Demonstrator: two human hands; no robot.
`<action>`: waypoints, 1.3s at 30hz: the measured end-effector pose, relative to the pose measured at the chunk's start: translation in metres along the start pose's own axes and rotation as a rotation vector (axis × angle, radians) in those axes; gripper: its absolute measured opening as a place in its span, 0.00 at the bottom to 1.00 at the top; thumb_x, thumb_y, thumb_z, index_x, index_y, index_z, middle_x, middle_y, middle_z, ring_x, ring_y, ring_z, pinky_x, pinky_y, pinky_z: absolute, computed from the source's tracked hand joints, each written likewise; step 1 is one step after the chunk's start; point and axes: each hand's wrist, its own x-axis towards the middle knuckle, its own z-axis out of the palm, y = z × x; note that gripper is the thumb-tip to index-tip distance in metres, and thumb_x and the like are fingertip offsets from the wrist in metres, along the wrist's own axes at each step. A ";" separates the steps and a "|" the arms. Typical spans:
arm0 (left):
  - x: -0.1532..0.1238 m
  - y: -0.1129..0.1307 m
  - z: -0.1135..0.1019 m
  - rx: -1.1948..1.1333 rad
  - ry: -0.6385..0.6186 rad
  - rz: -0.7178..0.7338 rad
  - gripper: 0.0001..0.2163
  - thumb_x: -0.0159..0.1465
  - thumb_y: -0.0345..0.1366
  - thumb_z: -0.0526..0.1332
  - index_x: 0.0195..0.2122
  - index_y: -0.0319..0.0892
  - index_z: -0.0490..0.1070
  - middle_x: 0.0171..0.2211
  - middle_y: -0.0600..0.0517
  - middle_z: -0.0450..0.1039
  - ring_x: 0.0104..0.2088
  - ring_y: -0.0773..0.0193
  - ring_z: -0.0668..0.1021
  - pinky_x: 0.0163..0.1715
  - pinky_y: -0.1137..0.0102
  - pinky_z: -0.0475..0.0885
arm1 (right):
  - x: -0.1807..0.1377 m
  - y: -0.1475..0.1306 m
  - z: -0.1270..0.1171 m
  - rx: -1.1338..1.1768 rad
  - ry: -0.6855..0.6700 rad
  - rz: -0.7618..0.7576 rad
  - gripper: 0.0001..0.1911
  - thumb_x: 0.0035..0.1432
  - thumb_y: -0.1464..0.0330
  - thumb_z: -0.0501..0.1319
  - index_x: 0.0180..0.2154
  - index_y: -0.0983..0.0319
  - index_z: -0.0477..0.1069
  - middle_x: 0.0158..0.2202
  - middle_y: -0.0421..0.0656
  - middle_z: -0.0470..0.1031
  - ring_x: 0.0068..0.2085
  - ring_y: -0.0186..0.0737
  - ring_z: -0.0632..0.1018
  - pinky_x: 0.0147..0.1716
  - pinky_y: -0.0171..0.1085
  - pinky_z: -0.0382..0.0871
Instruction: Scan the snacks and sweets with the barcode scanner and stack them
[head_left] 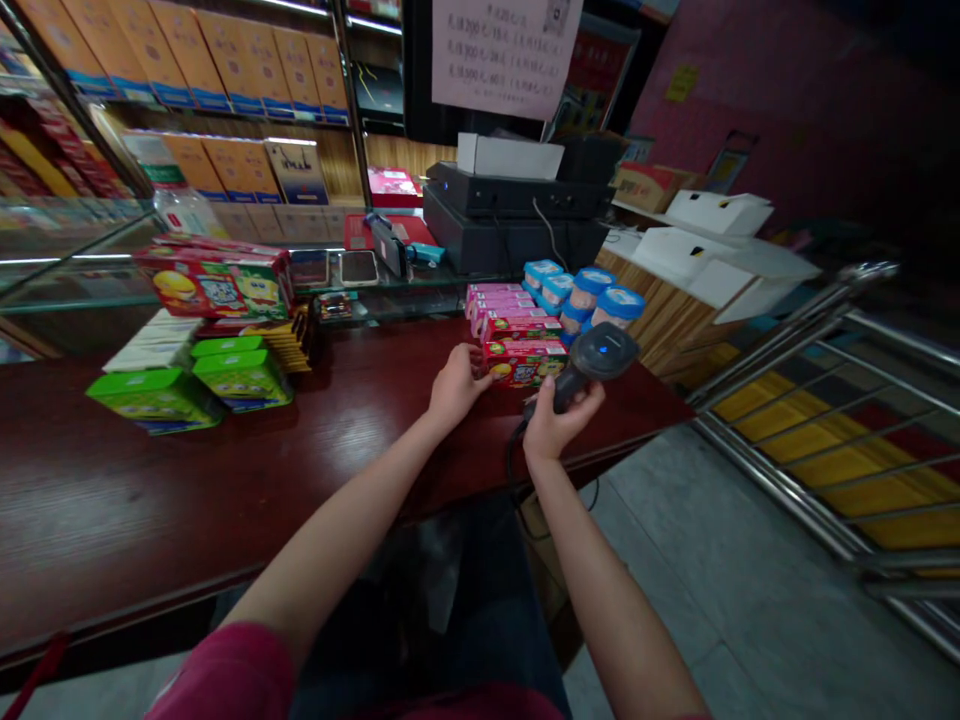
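My right hand (559, 420) is wrapped round the grip of a dark barcode scanner (604, 348), which has a blue light on its head and a black cord hanging down. My left hand (455, 385) grips the left end of a small red box (517, 362) with colourful printing; some of its fingers are hidden behind the box. The box stands on the dark red counter (360, 400). Right behind it are another red box (521, 324) and several pink boxes (499, 300) in a row. Blue-lidded tubs (619, 302) stand beside them, partly behind the scanner.
On the left of the counter sit green packs (244, 372), yellow packets (289, 340) and larger red boxes (217, 280). A plastic bottle (176, 190) rises behind them. Black cash-register equipment (514, 225) is at the back. A metal rail (795, 500) runs along the right.
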 end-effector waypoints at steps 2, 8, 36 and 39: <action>0.005 0.008 0.013 0.034 0.026 -0.019 0.19 0.63 0.37 0.75 0.48 0.44 0.68 0.47 0.48 0.78 0.43 0.59 0.82 0.42 0.66 0.76 | -0.002 -0.004 0.001 0.029 -0.010 0.022 0.34 0.64 0.52 0.66 0.63 0.61 0.60 0.52 0.57 0.76 0.49 0.54 0.85 0.50 0.56 0.83; 0.016 0.016 0.029 0.059 0.081 -0.102 0.18 0.64 0.42 0.74 0.45 0.43 0.68 0.48 0.46 0.77 0.44 0.58 0.82 0.42 0.66 0.76 | -0.004 -0.007 0.008 0.054 -0.041 0.018 0.32 0.62 0.54 0.68 0.60 0.61 0.63 0.50 0.56 0.78 0.47 0.53 0.85 0.47 0.51 0.83; 0.006 -0.058 -0.398 0.644 0.367 -0.195 0.37 0.59 0.37 0.72 0.70 0.52 0.61 0.67 0.43 0.69 0.68 0.44 0.71 0.66 0.45 0.68 | -0.088 -0.061 0.109 0.435 -1.221 0.666 0.25 0.53 0.50 0.73 0.41 0.61 0.72 0.32 0.45 0.85 0.19 0.34 0.75 0.19 0.35 0.74; 0.001 -0.053 -0.387 0.697 0.422 -0.278 0.37 0.60 0.41 0.73 0.69 0.54 0.61 0.65 0.41 0.68 0.69 0.42 0.69 0.64 0.40 0.67 | -0.086 -0.063 0.108 0.472 -1.165 0.703 0.24 0.53 0.51 0.73 0.42 0.61 0.73 0.32 0.45 0.86 0.20 0.33 0.75 0.20 0.33 0.72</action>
